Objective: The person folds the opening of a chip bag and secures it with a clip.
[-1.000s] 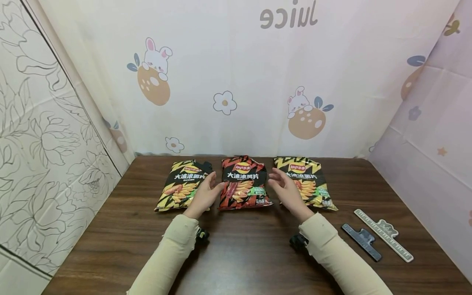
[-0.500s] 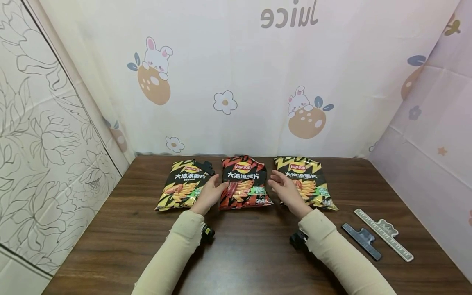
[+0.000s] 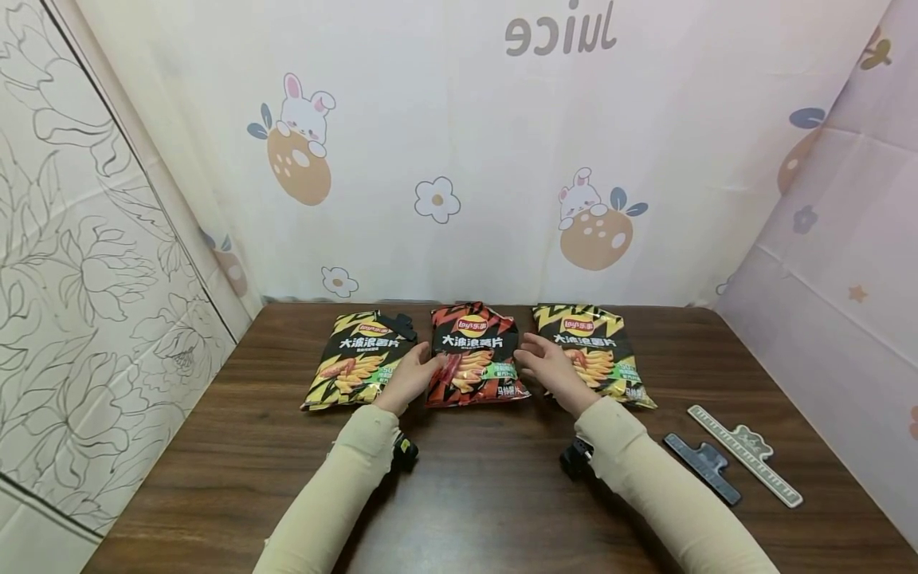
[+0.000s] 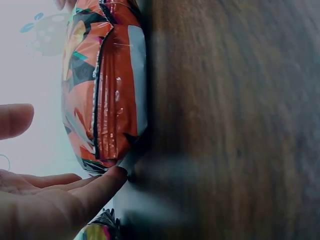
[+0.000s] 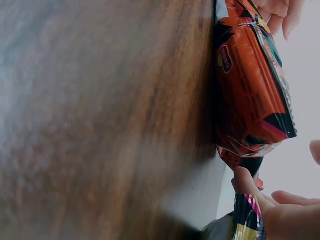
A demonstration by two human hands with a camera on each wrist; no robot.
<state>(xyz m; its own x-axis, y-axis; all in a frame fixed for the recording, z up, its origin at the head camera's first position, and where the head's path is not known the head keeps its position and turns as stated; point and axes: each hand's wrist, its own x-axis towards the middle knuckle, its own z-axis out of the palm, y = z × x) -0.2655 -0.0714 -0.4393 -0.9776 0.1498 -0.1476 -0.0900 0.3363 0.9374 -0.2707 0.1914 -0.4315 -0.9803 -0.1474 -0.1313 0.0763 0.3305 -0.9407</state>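
Note:
A red and black potato chip bag [image 3: 472,363] lies flat at the back middle of the table. My left hand [image 3: 410,376] is at its left side, and in the left wrist view straight fingers [image 4: 95,192] reach right to the bag's side edge. At the bag's right side is my right hand [image 3: 554,370], its fingers loosely bent and thumb apart. The right wrist view has a fingertip [image 5: 244,180] close by the bag's end. Neither hand grips anything. Partly behind the hands lie a left yellow chip bag [image 3: 350,359] and a right yellow chip bag [image 3: 615,351].
On the left yellow bag's top corner sits a black bag clip [image 3: 398,325]. To the right, a dark grey clip [image 3: 701,469] and a longer beige clip [image 3: 747,456] lie on the wooden table [image 3: 473,494]. A printed curtain [image 3: 488,119] hangs behind the table.
My left hand has moved right to the red bag's left side. My right hand has shifted slightly left toward its right side. The bags and clips stay put.

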